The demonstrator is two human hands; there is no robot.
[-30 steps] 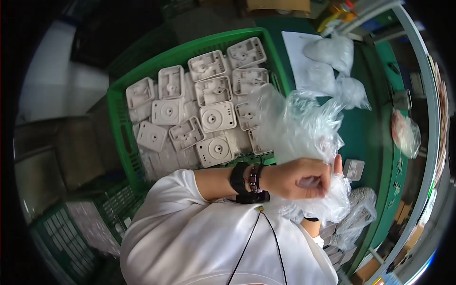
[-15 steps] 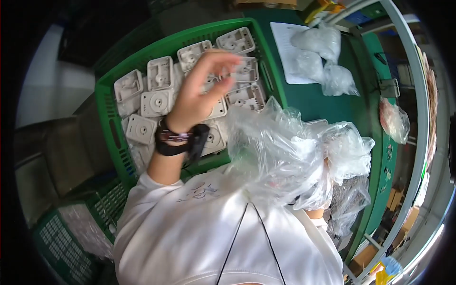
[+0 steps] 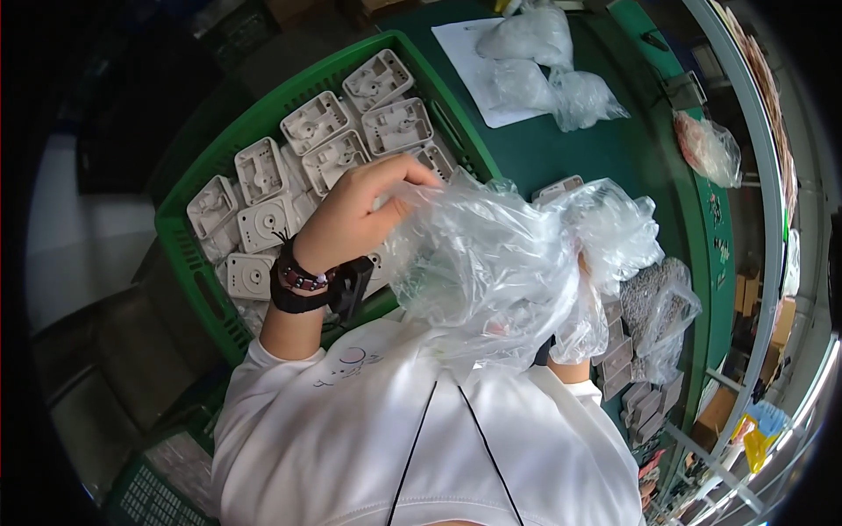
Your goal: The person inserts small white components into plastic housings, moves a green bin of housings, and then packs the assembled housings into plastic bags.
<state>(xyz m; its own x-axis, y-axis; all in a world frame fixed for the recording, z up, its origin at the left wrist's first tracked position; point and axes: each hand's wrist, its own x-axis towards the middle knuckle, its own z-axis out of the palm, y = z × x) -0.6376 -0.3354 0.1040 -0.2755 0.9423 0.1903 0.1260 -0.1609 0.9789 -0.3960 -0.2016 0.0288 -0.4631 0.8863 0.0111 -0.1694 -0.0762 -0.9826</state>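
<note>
In front of my chest hangs a bunched mass of clear plastic bags (image 3: pixel 491 272). My left hand (image 3: pixel 355 210), with a dark band at its wrist, pinches the left edge of this plastic between thumb and fingers. Folds of film mostly cover my right hand (image 3: pixel 582 263); only a strip of skin shows where the plastic gathers into a tuft, gripped there. Behind my left hand, a green crate (image 3: pixel 197 272) holds rows of pale plastic housings (image 3: pixel 329 160), some with their hollow side up, others with their flat side up.
Right of the crate is a green table (image 3: pixel 605 158) with a white sheet (image 3: pixel 458 66) and several filled clear bags (image 3: pixel 531 39). Grey parts (image 3: pixel 618 355) lie beside a bag of small pieces (image 3: pixel 658 307). A metal frame post (image 3: pixel 759 131) rises at the right.
My left hand has come down from over the crate to the plastic and closed on its left edge. The view has turned, shifting the crate and table leftward.
</note>
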